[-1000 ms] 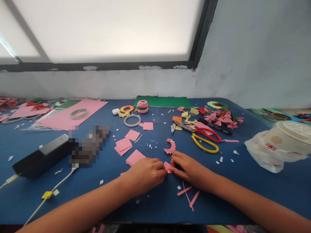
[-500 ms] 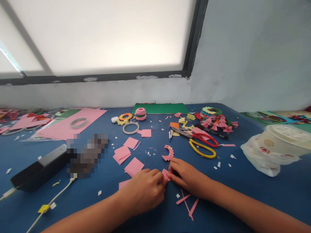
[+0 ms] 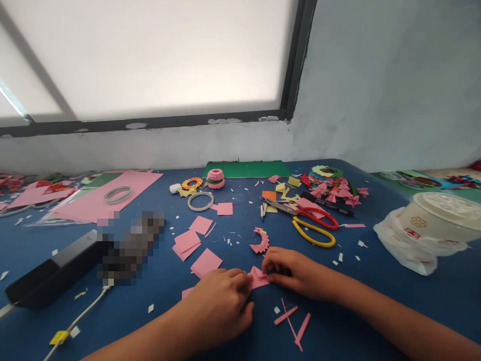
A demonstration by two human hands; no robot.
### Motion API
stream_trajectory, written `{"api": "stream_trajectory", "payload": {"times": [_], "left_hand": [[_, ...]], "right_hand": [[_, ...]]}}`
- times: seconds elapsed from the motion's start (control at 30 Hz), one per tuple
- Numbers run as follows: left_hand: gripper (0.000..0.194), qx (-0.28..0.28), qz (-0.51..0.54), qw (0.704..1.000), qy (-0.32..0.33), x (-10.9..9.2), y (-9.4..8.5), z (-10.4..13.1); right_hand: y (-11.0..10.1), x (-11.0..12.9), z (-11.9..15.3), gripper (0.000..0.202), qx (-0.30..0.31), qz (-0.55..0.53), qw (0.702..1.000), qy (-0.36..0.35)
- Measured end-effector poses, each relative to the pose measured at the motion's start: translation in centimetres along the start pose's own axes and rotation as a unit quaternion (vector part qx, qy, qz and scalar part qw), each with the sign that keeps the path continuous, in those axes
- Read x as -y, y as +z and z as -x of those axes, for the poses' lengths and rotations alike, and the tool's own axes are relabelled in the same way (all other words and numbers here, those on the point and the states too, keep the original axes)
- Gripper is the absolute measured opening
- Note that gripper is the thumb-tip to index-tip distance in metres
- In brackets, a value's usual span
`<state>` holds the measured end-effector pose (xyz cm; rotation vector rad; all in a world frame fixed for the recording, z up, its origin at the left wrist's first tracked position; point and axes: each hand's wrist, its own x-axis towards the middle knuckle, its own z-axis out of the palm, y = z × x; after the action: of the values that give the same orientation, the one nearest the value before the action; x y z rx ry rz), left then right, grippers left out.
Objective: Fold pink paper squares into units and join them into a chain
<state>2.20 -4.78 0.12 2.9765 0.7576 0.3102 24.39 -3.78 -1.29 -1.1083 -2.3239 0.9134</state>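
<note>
A small pink paper piece point(image 3: 258, 277), partly folded with a raised peak, lies on the blue table between my hands. My left hand point(image 3: 225, 306) has its fingertips on the paper's left side, thumb apart and lower. On the right edge, my right hand point(image 3: 291, 271) pinches the paper between thumb and curled fingers. Just beyond them sits a curved chain of folded pink paper point(image 3: 260, 241). Square pink sheets point(image 3: 206, 263) are scattered to the left of my left hand. Thin pink strips point(image 3: 295, 321) lie below my right hand.
Red-and-yellow-handled scissors point(image 3: 315, 225), a black marker point(image 3: 330, 204) and a heap of folded paper pieces point(image 3: 334, 188) are at right. A lidded cup in a plastic bag point(image 3: 424, 230) stands far right. A tape roll point(image 3: 200, 201) lies mid-table; a black box point(image 3: 56, 265) with cables sits left.
My hands have drawn slightly apart, and more of the pink paper shows between them, with a peaked fold. My left thumb has come away from the paper. The view has shifted slightly.
</note>
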Motion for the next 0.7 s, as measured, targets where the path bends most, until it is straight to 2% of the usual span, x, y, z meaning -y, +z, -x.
{"api": "stream_trajectory", "payload": {"times": [0.1, 0.3, 0.53, 0.7], "left_hand": [[0.017, 0.014, 0.039, 0.999, -0.004, 0.7, 0.0, -0.2], [0.011, -0.022, 0.064, 0.997, -0.038, 1.2, 1.2, -1.2], [0.017, -0.051, 0.009, 0.999, 0.009, 1.3, 2.1, -1.3], [0.018, -0.053, 0.014, 0.998, 0.015, 1.5, 2.2, -1.3]], "right_hand": [[-0.1, -0.1, 0.3, 0.012, 0.006, 0.015, 0.999, -0.034], [0.5, -0.4, 0.1, 0.012, -0.007, 0.086, 0.993, -0.079], [1.0, -0.7, -0.1, 0.024, -0.029, 0.197, 0.969, -0.145], [1.2, -1.0, -0.2, 0.025, -0.043, 0.201, 0.964, -0.17]]}}
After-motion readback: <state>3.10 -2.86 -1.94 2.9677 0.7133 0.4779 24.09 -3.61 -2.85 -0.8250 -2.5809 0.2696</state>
